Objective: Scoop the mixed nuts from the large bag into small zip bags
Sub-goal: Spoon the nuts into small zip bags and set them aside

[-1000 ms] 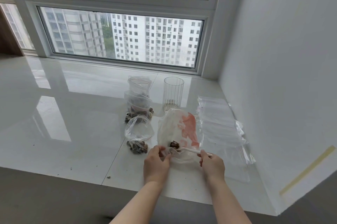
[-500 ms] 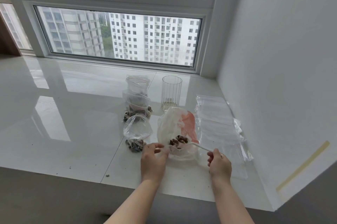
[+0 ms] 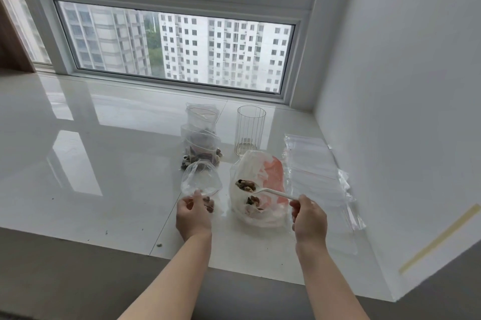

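Observation:
The large white and orange bag (image 3: 270, 176) lies open on the sill with nuts at its bottom. My right hand (image 3: 309, 218) pinches the handle of a white plastic spoon (image 3: 270, 191), whose bowl is heaped with nuts (image 3: 246, 185) above the bag's mouth. To the left stands a small clear zip bag (image 3: 201, 180), mouth open, a few nuts at its base. My left hand (image 3: 194, 215) grips that small bag's lower edge. Behind it stand two more small bags with nuts (image 3: 201, 147).
A ribbed clear glass (image 3: 250, 132) stands behind the large bag. A pile of flat unused zip bags (image 3: 315, 171) lies to the right by the white wall. The glossy white sill (image 3: 91, 163) stretches left; its front edge is near my wrists. Crumbs (image 3: 159, 244) lie there.
My right hand lifted the loaded spoon out of the large bag. My left hand left the large bag's edge, moved left and took hold of the small zip bag.

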